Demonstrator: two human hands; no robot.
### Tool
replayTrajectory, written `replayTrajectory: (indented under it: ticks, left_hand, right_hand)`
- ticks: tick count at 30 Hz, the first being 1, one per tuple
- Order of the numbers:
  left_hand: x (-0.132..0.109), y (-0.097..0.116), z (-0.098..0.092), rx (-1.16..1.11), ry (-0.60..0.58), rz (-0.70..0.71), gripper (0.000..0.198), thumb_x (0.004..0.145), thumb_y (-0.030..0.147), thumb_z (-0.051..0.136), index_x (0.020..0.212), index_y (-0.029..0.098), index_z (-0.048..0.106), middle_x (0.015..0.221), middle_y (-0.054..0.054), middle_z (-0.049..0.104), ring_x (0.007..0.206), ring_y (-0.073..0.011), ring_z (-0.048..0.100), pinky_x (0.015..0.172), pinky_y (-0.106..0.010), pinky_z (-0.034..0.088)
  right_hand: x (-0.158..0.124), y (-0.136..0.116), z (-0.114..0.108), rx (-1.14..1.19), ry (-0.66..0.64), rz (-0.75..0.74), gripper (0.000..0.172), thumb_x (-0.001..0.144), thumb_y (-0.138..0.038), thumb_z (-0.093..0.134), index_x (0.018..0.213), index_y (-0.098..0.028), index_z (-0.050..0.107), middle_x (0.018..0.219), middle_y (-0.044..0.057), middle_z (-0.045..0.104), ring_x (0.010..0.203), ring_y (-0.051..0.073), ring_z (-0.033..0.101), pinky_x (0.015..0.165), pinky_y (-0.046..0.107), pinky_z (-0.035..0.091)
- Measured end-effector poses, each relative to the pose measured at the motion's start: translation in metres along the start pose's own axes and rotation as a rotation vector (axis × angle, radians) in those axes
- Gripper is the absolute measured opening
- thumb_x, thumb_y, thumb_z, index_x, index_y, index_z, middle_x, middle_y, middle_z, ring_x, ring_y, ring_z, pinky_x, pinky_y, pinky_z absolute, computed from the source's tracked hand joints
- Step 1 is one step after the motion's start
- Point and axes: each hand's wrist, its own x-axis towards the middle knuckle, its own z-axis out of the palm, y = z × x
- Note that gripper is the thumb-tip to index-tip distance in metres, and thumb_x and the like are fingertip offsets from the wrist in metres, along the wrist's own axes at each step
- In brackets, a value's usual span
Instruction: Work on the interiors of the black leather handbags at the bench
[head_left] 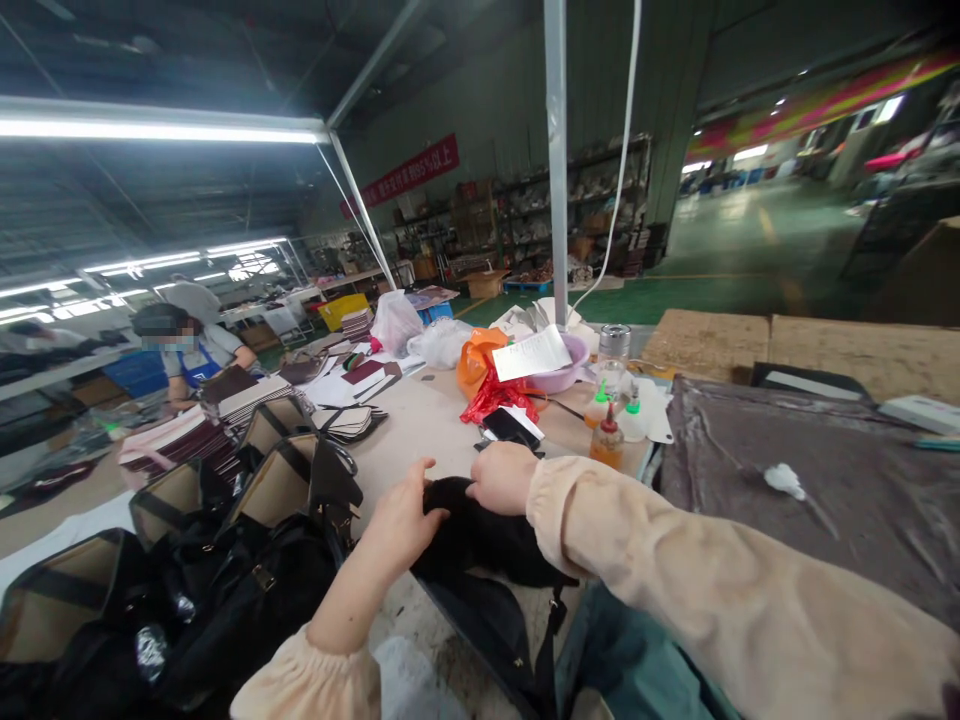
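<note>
A black bag (484,545) lies in front of me at the table's near edge, its dark straps hanging down towards my lap. My left hand (397,518) is at the bag's left end, thumb on the black fabric and fingers round the outer side. At the top edge, my right hand (504,478) has its fingers curled in on the fabric; the fingertips are partly hidden. Just beyond the right hand lies a phone (513,427) with a dark screen, beside a red plastic bag (499,395).
Several black bags with tan insides (274,480) crowd the left side, near stacked panels (184,440). Glue bottles (606,438), a glass jar (613,345) and a purple basin (566,365) stand ahead. A metal post (556,160) rises behind. A co-worker (191,350) sits at left.
</note>
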Motion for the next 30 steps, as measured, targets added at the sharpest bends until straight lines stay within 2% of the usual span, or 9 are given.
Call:
replayTrajectory:
  ticks: [4,8,11,15,18,23,30]
  left_hand:
    - [0.01,-0.002,-0.005,-0.091,-0.051,0.144,0.057,0.067,0.017,0.06,0.117,0.022,0.033,0.109,-0.005,0.059,0.089,-0.0193,0.06,0.08,-0.034,0.046]
    - [0.01,0.009,-0.003,-0.058,0.02,0.201,0.04,0.065,0.022,0.065,0.1,0.022,0.046,0.102,-0.003,0.06,0.096,-0.0204,0.057,0.083,-0.035,0.044]
    - [0.005,0.02,0.001,-0.017,0.071,0.238,0.022,0.068,0.025,0.064,0.087,0.022,0.053,0.097,-0.001,0.06,0.093,-0.0185,0.057,0.083,-0.032,0.043]
    - [0.003,0.03,0.004,0.037,0.087,0.254,0.01,0.072,0.029,0.06,0.08,0.023,0.06,0.1,-0.001,0.06,0.089,-0.0167,0.057,0.082,-0.029,0.043]
    - [0.005,0.038,0.004,0.114,0.074,0.255,0.012,0.074,0.033,0.058,0.079,0.023,0.063,0.098,-0.001,0.062,0.086,-0.017,0.058,0.079,-0.028,0.042]
    - [0.011,0.048,0.005,0.224,0.018,0.243,0.018,0.079,0.035,0.052,0.074,0.022,0.063,0.082,-0.001,0.065,0.076,-0.0163,0.059,0.067,-0.026,0.041]
    - [0.014,0.044,0.008,0.242,0.054,0.187,0.023,0.08,0.034,0.048,0.066,0.02,0.061,0.073,-0.001,0.064,0.068,-0.0157,0.057,0.06,-0.026,0.037]
  right_hand:
    - [-0.009,0.007,0.002,0.045,-0.025,-0.009,0.031,0.074,-0.038,0.049,0.08,-0.018,0.072,0.081,0.009,0.069,0.079,0.021,0.062,0.063,0.026,0.043]
    - [-0.021,0.02,0.019,0.11,0.064,0.013,0.033,0.077,-0.038,0.044,0.074,-0.019,0.071,0.072,0.006,0.068,0.071,0.018,0.062,0.059,0.023,0.041]
    - [-0.031,0.027,0.028,0.108,0.161,0.065,0.035,0.08,-0.038,0.041,0.073,-0.02,0.07,0.072,0.006,0.068,0.071,0.017,0.061,0.059,0.023,0.04]
    - [-0.042,0.031,0.032,0.095,0.184,0.101,0.037,0.083,-0.038,0.038,0.075,-0.02,0.07,0.074,0.006,0.068,0.073,0.018,0.062,0.061,0.024,0.04]
    - [-0.047,0.03,0.033,0.104,0.174,0.122,0.037,0.084,-0.038,0.038,0.077,-0.02,0.069,0.076,0.006,0.068,0.074,0.018,0.062,0.063,0.025,0.04]
    - [-0.049,0.029,0.037,0.134,0.179,0.168,0.037,0.085,-0.039,0.037,0.078,-0.02,0.068,0.079,0.006,0.068,0.077,0.019,0.062,0.066,0.026,0.039]
    - [-0.048,0.024,0.036,0.129,0.175,0.152,0.038,0.085,-0.04,0.036,0.077,-0.02,0.067,0.078,0.006,0.068,0.076,0.019,0.061,0.064,0.027,0.038]
